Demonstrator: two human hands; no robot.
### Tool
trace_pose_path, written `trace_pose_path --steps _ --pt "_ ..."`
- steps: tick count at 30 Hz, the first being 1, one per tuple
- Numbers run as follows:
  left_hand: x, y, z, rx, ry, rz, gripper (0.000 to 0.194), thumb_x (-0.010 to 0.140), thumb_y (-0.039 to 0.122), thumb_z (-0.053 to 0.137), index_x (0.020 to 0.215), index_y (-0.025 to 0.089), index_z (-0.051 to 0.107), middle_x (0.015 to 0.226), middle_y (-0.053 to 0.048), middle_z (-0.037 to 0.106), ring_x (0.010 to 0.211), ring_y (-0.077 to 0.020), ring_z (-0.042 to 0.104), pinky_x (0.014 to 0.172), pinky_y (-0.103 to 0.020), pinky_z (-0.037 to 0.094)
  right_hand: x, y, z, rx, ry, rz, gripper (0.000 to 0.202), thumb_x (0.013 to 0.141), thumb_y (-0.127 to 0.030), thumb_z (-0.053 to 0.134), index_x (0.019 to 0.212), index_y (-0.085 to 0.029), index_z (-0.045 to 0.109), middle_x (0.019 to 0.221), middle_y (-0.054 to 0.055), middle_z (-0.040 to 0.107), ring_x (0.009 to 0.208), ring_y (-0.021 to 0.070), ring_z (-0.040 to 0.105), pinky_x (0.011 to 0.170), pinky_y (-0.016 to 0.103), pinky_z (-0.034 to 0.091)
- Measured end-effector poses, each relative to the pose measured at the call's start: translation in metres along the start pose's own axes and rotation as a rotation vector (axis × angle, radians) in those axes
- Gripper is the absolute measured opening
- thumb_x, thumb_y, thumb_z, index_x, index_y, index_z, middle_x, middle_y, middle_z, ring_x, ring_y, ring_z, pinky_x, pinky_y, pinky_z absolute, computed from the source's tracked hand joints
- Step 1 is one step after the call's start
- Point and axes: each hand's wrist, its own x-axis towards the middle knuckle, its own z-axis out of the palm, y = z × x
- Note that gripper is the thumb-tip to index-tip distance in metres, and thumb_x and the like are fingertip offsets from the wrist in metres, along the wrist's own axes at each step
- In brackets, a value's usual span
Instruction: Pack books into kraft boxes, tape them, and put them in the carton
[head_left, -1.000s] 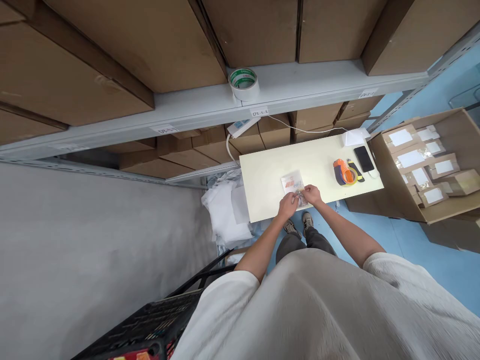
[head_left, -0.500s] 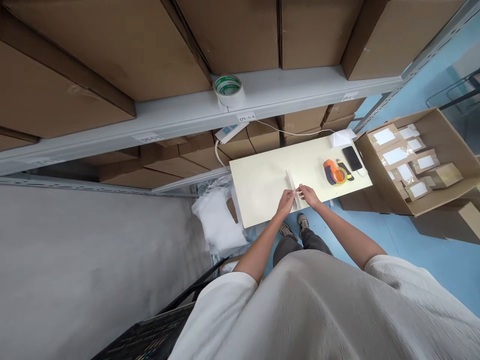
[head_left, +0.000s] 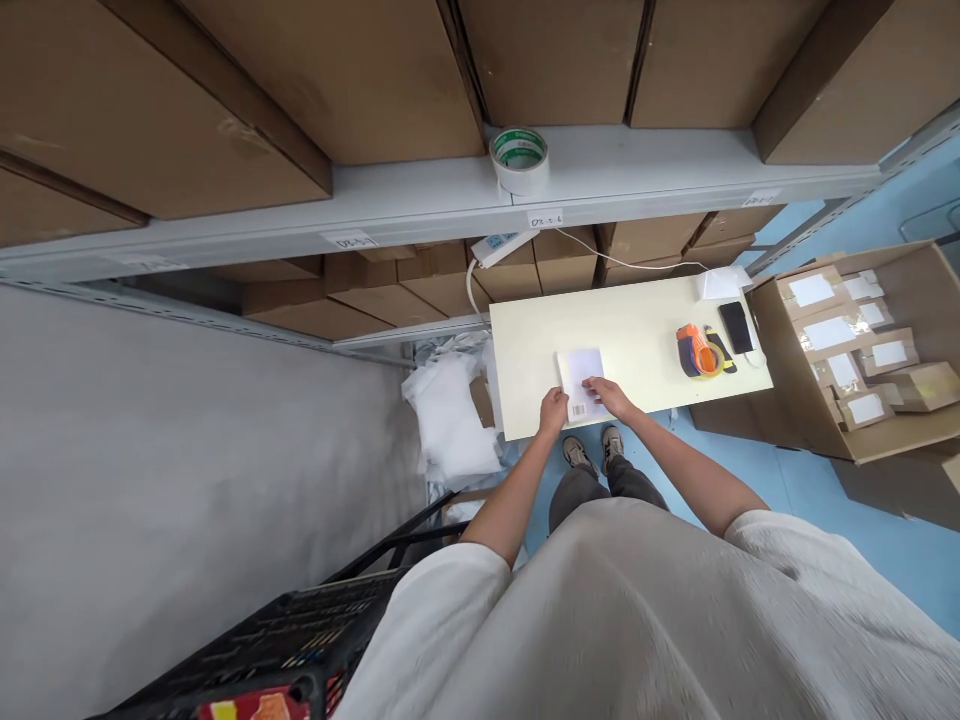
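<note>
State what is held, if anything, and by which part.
The packet, by its left edge, in the left hand; the right hand touches its face.

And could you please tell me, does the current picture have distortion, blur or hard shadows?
Head view: wide-angle stretching, with the upper brown cardboard boxes looming large toward the edges; head view: soft, fairly even light, only faint shadows on the pale rectangular table; head view: the small black-and-white barcode on the flat pale packet is too small and soft to read.
</note>
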Motion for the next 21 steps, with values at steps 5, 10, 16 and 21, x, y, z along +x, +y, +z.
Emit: trace_pose_path --steps 5,10,16,21 --pt "0.010 -0.010 -0.005 0.046 0.035 -0.091 0.043 0.091 0.019 0.057 0.132 0.019 0.068 0.112 -0.008 0.081 0.100 -0.0209 0.078 0.091 -0.032 0.061 0.007 0.009 0.009 -0.072 -0.010 -0.008 0.044 0.095 -0.061 0.063 0.108 -0.023 0.080 0.114 0.007 0.079 0.107 0.0243 0.071 0.095 0.040 0.060" --pt "0.007 -0.014 -0.007 0.156 -0.012 0.070 0.038 0.092 0.023 0.058 0.127 0.020 0.071 0.116 -0.009 0.080 0.113 -0.0242 0.073 0.101 -0.034 0.057 0.009 0.015 -0.009 -0.150 0.124 -0.030 0.034 0.093 -0.049 0.061 0.107 -0.024 0.078 0.119 0.009 0.080 0.113 0.0273 0.072 0.100 0.045 0.060" --pt "-0.004 -0.014 -0.002 0.239 0.104 0.063 0.045 0.093 0.024 0.060 0.137 0.021 0.065 0.139 -0.015 0.067 0.124 -0.0269 0.068 0.110 -0.039 0.053 0.015 0.026 -0.027 -0.231 0.311 0.012 0.035 0.085 -0.037 0.062 0.112 -0.022 0.077 0.126 0.013 0.079 0.121 0.0300 0.071 0.112 0.048 0.054" --pt "-0.013 -0.016 0.000 0.247 0.037 0.076 0.050 0.093 0.022 0.060 0.143 0.019 0.061 0.141 -0.016 0.068 0.127 -0.0293 0.068 0.112 -0.042 0.054 0.021 0.035 -0.021 -0.198 0.335 0.018 0.037 0.080 -0.038 0.065 0.112 -0.023 0.075 0.113 0.010 0.080 0.112 0.0291 0.072 0.104 0.045 0.057"
